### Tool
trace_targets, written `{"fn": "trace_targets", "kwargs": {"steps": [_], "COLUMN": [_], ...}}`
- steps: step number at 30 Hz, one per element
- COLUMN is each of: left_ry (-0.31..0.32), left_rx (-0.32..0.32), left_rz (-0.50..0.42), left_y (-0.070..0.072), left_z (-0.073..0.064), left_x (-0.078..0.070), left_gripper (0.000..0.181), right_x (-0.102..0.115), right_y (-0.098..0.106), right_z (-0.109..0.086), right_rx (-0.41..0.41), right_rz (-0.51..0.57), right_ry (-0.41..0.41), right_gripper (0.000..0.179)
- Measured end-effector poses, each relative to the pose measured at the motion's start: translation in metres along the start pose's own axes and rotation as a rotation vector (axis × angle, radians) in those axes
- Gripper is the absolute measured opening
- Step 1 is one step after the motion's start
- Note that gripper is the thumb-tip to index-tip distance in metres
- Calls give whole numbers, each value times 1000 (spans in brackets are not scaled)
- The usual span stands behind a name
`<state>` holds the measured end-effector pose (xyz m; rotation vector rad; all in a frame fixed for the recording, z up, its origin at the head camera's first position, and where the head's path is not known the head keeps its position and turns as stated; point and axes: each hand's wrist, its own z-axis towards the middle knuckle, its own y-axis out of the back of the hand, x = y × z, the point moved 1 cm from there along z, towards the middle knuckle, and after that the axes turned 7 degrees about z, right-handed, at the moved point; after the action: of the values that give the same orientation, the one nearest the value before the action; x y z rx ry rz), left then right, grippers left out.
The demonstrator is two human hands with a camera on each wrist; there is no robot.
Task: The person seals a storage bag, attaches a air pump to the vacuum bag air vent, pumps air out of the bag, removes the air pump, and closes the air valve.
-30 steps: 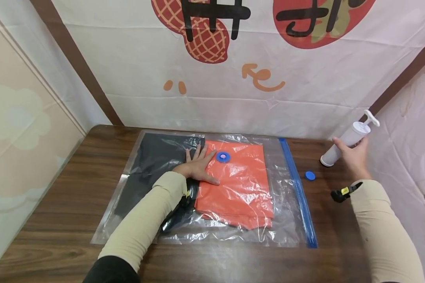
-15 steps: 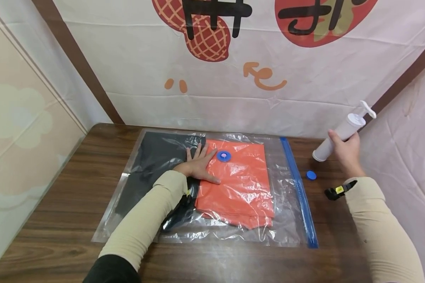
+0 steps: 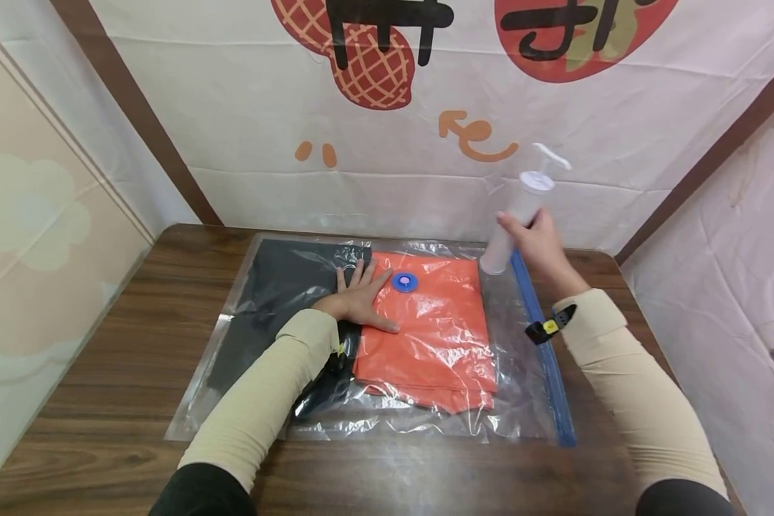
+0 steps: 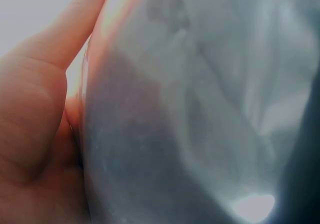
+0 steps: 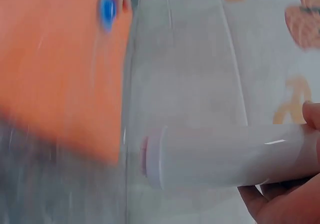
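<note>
Working at the brown wood-grain table (image 3: 122, 315) probably goes best with the large clear plastic bag (image 3: 516, 358), spread below and left of the right-hand grip, kept flat. Inside, the folded black cloth (image 3: 290, 279) lies farthest left of that grip, the folded orange-red cloth (image 3: 438, 344) nearer. Across both rests the left hand (image 3: 360, 301), fingers spread, gripping nothing; light, even weight there should stop the film sliding. The right hand (image 3: 540, 240) curls round the barrel of the white cylindrical plastic pump (image 3: 501, 249), tilted, handle above the grip, lower end over the bag; a firm, slow hold would suit. Below the right wrist runs the long blue plastic strip (image 3: 551, 380), easily snagged. Left of this grip, the round blue plastic valve (image 3: 404, 282) sits just beside the left index fingertip, which could crowd the pump's base.
</note>
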<state>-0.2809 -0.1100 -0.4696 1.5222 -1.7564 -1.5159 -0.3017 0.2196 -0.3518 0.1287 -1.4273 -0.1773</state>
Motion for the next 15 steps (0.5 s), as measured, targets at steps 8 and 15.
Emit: {"fn": "trace_targets", "kwargs": {"steps": [8, 15], "left_ry": [4, 4], "left_rx": [-13, 5], "left_rz": [31, 17], "left_y": [3, 4], "left_z": [-4, -6], "left_x": [-1, -2], "left_gripper": [124, 122], "right_x": [2, -10], "right_y": [-85, -134], "right_z": [5, 4], "right_rx": [167, 250], "right_rz": [81, 74], "right_ry": [11, 7], "right_gripper": [51, 50]}}
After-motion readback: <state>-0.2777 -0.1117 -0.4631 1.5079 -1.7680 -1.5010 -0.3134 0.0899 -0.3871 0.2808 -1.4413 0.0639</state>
